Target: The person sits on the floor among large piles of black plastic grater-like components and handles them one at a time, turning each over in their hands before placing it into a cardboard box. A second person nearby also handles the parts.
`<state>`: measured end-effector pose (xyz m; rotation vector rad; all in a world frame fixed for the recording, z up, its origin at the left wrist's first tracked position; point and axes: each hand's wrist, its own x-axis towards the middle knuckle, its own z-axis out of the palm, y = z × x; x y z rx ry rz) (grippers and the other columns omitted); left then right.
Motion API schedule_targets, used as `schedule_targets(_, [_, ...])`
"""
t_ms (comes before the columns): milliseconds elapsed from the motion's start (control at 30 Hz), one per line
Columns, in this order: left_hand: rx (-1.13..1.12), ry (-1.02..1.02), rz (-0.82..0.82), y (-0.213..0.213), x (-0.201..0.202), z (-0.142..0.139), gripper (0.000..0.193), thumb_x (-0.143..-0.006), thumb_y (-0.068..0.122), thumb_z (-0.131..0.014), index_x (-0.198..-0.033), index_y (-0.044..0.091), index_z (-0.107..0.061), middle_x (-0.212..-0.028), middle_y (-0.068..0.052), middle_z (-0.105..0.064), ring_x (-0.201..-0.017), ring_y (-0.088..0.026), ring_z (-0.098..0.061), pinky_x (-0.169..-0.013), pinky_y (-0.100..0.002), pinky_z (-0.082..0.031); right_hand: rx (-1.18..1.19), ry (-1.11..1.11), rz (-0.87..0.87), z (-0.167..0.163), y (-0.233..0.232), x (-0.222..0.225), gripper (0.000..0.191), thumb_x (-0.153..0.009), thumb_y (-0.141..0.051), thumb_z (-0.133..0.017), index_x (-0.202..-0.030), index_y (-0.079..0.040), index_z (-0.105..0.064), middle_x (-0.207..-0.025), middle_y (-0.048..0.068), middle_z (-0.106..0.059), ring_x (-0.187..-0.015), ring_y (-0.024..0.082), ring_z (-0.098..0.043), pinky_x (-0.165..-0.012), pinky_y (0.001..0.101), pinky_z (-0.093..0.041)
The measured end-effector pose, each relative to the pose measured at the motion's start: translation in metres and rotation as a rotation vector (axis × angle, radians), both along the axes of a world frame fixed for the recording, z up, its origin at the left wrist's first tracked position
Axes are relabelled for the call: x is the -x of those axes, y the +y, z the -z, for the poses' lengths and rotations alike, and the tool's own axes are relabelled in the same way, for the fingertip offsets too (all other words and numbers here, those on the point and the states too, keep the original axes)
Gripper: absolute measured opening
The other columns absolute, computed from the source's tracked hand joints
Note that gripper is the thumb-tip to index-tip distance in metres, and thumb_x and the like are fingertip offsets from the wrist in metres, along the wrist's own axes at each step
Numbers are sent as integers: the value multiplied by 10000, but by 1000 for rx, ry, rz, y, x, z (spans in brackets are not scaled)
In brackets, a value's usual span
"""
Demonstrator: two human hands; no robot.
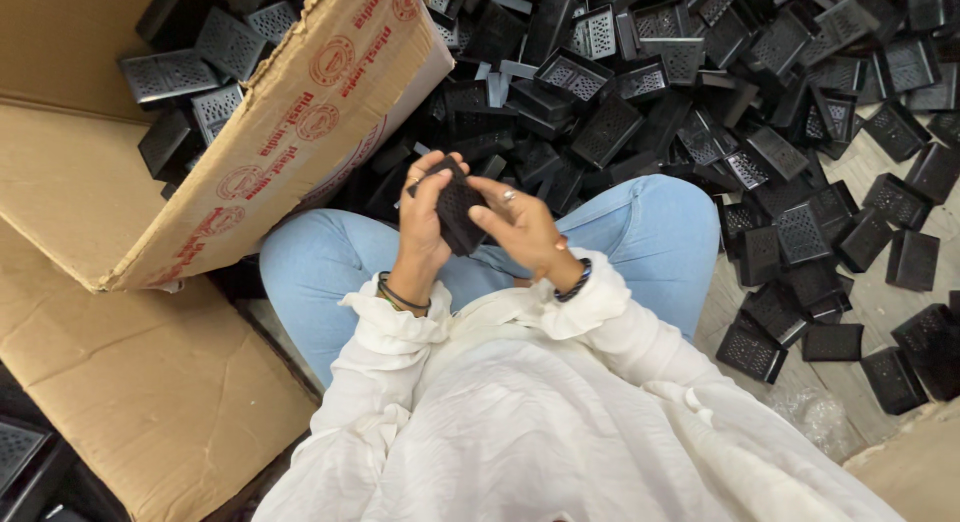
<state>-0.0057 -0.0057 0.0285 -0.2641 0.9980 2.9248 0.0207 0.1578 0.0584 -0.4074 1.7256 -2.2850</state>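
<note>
Though pale, floor [880, 304] under black trays [606, 130]

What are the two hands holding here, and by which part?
A small black perforated plastic tray, held between both hands: the left hand wraps its left edge and top corner, and the right hand pinches its right edge.

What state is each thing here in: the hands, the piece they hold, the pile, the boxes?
Left hand: closed around the small black perforated plastic tray.
Right hand: fingers pressed on the same tray.
Small black perforated plastic tray: held up above the lap.
Pile of black plastic trays: loose, jumbled on the floor.
Brown cardboard box: open, flap up, some trays inside.
</note>
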Motion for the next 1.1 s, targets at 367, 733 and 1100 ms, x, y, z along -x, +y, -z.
schedule_targets(367, [103, 94, 71, 2, -8, -16, 343, -1039, 172, -586, -1321, -19, -556, -1209, -164, -670, -1095, -221, -662, -968, -359, -554, 326, -547, -102, 22, 19, 1, 389, -993, -65, -639, -1342, 100, -585, -1250, 170, -695, -1114, 244, -700, -993, 418, -582])
schedule_targets(733, [551, 140, 72, 8, -43, -12, 369, -990, 54, -688, -1317, -89, -591, -1186, -99, -708, -1044, -128, -677, -937, -262, -563, 147, -370, 109, 11, 29, 13, 410, -951, -54, -686, -1336, 63, -604, -1223, 146, -715, -1077, 200, -704, -954, 346, -578])
schedule_targets(1100, [1255, 422, -578, -54, -16, -119, 380, -918, 271, -868, -1136, 73, -628, -1067, -33, -625, -960, -149, -608, -888, -303, -526, -126, -108, -55, -10, 32, 36, 391, -936, -54, -701, -1309, 25, -617, -1204, 108, -732, -1088, 144, -710, -911, 298, -580])
